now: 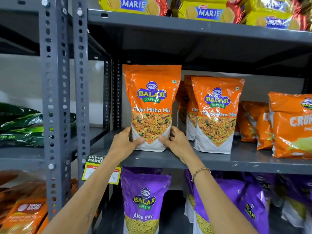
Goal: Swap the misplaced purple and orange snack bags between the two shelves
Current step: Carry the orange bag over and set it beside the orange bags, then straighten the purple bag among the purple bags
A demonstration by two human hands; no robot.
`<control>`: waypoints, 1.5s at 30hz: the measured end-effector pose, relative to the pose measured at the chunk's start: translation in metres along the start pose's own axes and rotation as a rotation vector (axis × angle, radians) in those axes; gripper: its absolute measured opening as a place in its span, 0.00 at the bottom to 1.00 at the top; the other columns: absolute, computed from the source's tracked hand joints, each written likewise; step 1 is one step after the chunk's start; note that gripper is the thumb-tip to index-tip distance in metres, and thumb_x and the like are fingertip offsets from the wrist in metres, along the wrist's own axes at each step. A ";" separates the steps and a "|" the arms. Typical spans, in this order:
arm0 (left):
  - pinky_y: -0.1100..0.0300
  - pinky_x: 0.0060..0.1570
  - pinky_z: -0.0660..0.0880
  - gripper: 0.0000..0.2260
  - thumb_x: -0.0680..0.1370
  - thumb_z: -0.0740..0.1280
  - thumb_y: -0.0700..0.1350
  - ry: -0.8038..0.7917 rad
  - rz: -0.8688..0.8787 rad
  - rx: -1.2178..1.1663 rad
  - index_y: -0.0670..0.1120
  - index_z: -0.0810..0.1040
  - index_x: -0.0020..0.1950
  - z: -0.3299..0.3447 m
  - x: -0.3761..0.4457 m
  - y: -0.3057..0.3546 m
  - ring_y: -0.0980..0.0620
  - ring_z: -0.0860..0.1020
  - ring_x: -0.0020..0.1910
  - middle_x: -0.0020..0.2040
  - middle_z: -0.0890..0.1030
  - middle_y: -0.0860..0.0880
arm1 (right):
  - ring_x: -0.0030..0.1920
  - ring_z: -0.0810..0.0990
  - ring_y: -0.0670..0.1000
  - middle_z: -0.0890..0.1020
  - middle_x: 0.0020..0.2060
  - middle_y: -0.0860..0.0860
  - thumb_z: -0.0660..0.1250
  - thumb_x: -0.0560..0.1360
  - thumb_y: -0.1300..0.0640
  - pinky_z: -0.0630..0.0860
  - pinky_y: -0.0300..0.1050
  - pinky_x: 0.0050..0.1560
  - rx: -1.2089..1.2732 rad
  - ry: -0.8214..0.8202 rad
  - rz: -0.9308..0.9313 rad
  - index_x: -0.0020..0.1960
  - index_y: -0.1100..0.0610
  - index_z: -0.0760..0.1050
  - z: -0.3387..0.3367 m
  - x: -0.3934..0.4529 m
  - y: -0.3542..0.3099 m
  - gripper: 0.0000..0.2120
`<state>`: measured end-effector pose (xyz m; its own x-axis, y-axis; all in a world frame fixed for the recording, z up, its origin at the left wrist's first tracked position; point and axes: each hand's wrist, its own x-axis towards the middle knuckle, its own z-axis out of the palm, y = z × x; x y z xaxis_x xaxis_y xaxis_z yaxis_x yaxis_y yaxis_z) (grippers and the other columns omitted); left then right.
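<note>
Both forearms rise from the bottom of the frame toward the centre, converging on one orange snack bag (151, 107).

Left hand (124, 143): palm against the bag's lower left edge, thumb laid across the white front panel, fingers wrapped behind and out of sight. Closed on the bag.

Right hand (175, 141): mirror pose on the lower right edge, thumb on the front, fingers curled round the side. Also closed on the bag. A beaded bracelet (200, 173) sits on that wrist.

Bag: upright, long axis vertical, sealed top edge up, printed face toward the camera. Its base appears to rest on the middle shelf (219, 162), centre of the frame, though the thumbs cover part of the bottom edge, so full contact is not certain.

To its right, on the same shelf, a second orange bag of the same print (217, 114) stands upright, with more behind it; the two front bags are near but apart. Further orange packs (292, 130) fill the right edge.

On the lower shelf, bottom centre, a purple snack bag (145, 200) stands upright, face forward, directly beneath the held bag. More purple bags (236, 200) lean at lower right, blurred.

Yellow biscuit packs (209, 11) line the top shelf. A price tag (101, 169) hangs from the middle shelf's edge, partly behind the left forearm.
</note>
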<state>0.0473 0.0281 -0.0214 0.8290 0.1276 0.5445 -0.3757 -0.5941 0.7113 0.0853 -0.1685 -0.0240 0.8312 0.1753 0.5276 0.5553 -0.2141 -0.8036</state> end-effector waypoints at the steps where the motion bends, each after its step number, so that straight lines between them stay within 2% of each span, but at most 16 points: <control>1: 0.61 0.51 0.69 0.23 0.72 0.72 0.50 -0.002 -0.002 0.020 0.45 0.73 0.64 0.000 0.000 0.001 0.50 0.77 0.57 0.61 0.81 0.47 | 0.62 0.77 0.50 0.78 0.62 0.50 0.73 0.70 0.52 0.74 0.52 0.65 -0.004 -0.002 0.001 0.65 0.54 0.69 0.000 0.000 0.000 0.25; 8: 0.61 0.54 0.68 0.26 0.72 0.72 0.51 -0.011 -0.037 0.048 0.46 0.70 0.67 0.000 -0.003 0.004 0.47 0.75 0.63 0.64 0.78 0.46 | 0.63 0.76 0.52 0.77 0.64 0.53 0.73 0.70 0.54 0.73 0.54 0.66 -0.004 -0.011 0.046 0.66 0.55 0.68 -0.001 -0.001 -0.004 0.27; 10: 0.58 0.58 0.70 0.31 0.70 0.74 0.51 0.002 -0.057 0.002 0.46 0.67 0.70 -0.002 -0.004 0.003 0.47 0.73 0.66 0.67 0.76 0.47 | 0.66 0.74 0.52 0.74 0.67 0.52 0.74 0.68 0.50 0.72 0.57 0.67 0.002 -0.014 0.069 0.69 0.54 0.64 -0.003 -0.002 -0.005 0.34; 12: 0.53 0.66 0.67 0.40 0.67 0.76 0.51 0.099 -0.081 -0.074 0.46 0.61 0.74 -0.004 -0.011 0.005 0.47 0.69 0.70 0.72 0.71 0.47 | 0.69 0.70 0.53 0.69 0.71 0.52 0.73 0.69 0.47 0.69 0.56 0.69 -0.063 0.042 0.062 0.74 0.53 0.57 -0.005 -0.007 -0.008 0.40; 14: 0.54 0.66 0.66 0.38 0.68 0.76 0.48 0.264 -0.034 -0.123 0.45 0.61 0.73 -0.005 -0.022 0.012 0.48 0.69 0.69 0.70 0.72 0.48 | 0.69 0.69 0.51 0.69 0.70 0.51 0.69 0.73 0.48 0.69 0.50 0.68 -0.184 0.160 -0.017 0.73 0.54 0.59 -0.008 -0.017 -0.014 0.34; 16: 0.61 0.59 0.70 0.25 0.70 0.74 0.46 0.396 0.078 -0.175 0.47 0.70 0.64 -0.003 -0.034 0.025 0.55 0.76 0.57 0.56 0.79 0.53 | 0.61 0.76 0.48 0.76 0.63 0.51 0.67 0.75 0.52 0.72 0.36 0.59 -0.235 0.269 -0.135 0.65 0.54 0.70 -0.012 -0.031 -0.021 0.19; 17: 0.65 0.53 0.71 0.17 0.71 0.73 0.46 0.397 0.122 -0.213 0.49 0.74 0.58 -0.002 -0.040 0.035 0.60 0.77 0.50 0.49 0.80 0.55 | 0.55 0.78 0.46 0.80 0.57 0.52 0.66 0.76 0.54 0.72 0.29 0.52 -0.239 0.317 -0.175 0.59 0.54 0.74 -0.013 -0.038 -0.024 0.12; 20: 0.75 0.40 0.71 0.04 0.74 0.70 0.49 0.239 0.195 -0.281 0.50 0.78 0.46 0.014 -0.057 0.060 0.66 0.78 0.39 0.41 0.81 0.58 | 0.42 0.79 0.39 0.82 0.42 0.47 0.66 0.75 0.56 0.72 0.26 0.42 -0.203 0.402 -0.222 0.49 0.53 0.79 -0.019 -0.063 -0.029 0.04; 24: 0.71 0.39 0.73 0.03 0.76 0.68 0.47 0.034 0.209 -0.390 0.51 0.78 0.41 0.049 -0.081 0.077 0.63 0.78 0.36 0.37 0.83 0.55 | 0.35 0.80 0.44 0.82 0.31 0.45 0.67 0.75 0.56 0.76 0.35 0.39 -0.057 0.427 -0.160 0.43 0.48 0.78 -0.034 -0.112 -0.018 0.03; 28: 0.58 0.45 0.78 0.04 0.75 0.69 0.46 -0.167 0.153 -0.482 0.50 0.79 0.40 0.097 -0.107 0.080 0.59 0.80 0.36 0.34 0.83 0.55 | 0.30 0.79 0.43 0.81 0.29 0.48 0.68 0.74 0.62 0.77 0.36 0.36 0.034 0.454 -0.026 0.42 0.53 0.78 -0.065 -0.164 0.013 0.05; 32: 0.55 0.45 0.78 0.06 0.72 0.70 0.50 -0.301 0.116 -0.535 0.48 0.79 0.41 0.154 -0.131 0.089 0.54 0.81 0.37 0.35 0.84 0.53 | 0.29 0.79 0.43 0.80 0.26 0.48 0.67 0.75 0.63 0.76 0.35 0.32 0.010 0.459 0.105 0.42 0.53 0.77 -0.110 -0.204 0.055 0.06; 36: 0.53 0.47 0.78 0.03 0.75 0.69 0.44 -0.460 -0.035 -0.493 0.48 0.78 0.41 0.237 -0.160 0.089 0.53 0.79 0.38 0.37 0.82 0.47 | 0.27 0.77 0.42 0.80 0.24 0.46 0.67 0.74 0.65 0.74 0.36 0.32 -0.086 0.496 0.271 0.40 0.52 0.77 -0.177 -0.241 0.109 0.10; 39: 0.66 0.42 0.74 0.07 0.74 0.70 0.42 -0.476 -0.127 -0.392 0.51 0.73 0.40 0.307 -0.186 0.073 0.64 0.76 0.34 0.36 0.78 0.53 | 0.25 0.76 0.39 0.79 0.25 0.47 0.65 0.75 0.66 0.73 0.32 0.28 -0.115 0.536 0.394 0.41 0.56 0.77 -0.230 -0.261 0.154 0.08; 40: 0.65 0.40 0.72 0.09 0.73 0.71 0.42 -0.470 -0.165 -0.361 0.49 0.71 0.41 0.329 -0.196 0.069 0.63 0.76 0.33 0.35 0.77 0.52 | 0.23 0.76 0.39 0.78 0.24 0.46 0.64 0.76 0.66 0.72 0.31 0.27 -0.115 0.544 0.437 0.43 0.59 0.77 -0.247 -0.265 0.171 0.05; 43: 0.48 0.49 0.72 0.20 0.66 0.73 0.52 -0.522 -0.257 -0.193 0.37 0.75 0.46 0.390 -0.225 0.057 0.41 0.78 0.47 0.42 0.78 0.35 | 0.20 0.74 0.39 0.79 0.23 0.47 0.62 0.77 0.66 0.71 0.29 0.24 -0.119 0.508 0.605 0.49 0.63 0.76 -0.293 -0.270 0.221 0.04; 45: 0.44 0.57 0.72 0.31 0.61 0.69 0.59 -0.548 -0.319 -0.147 0.33 0.77 0.48 0.425 -0.242 0.054 0.36 0.78 0.54 0.47 0.79 0.31 | 0.19 0.74 0.39 0.79 0.26 0.51 0.61 0.77 0.67 0.70 0.29 0.23 -0.097 0.414 0.710 0.48 0.62 0.75 -0.314 -0.269 0.254 0.05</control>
<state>0.0022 -0.3720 -0.3041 0.9857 -0.1675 0.0186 -0.0971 -0.4743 0.8750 0.0115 -0.5719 -0.2833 0.9175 -0.3972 -0.0222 -0.1213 -0.2262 -0.9665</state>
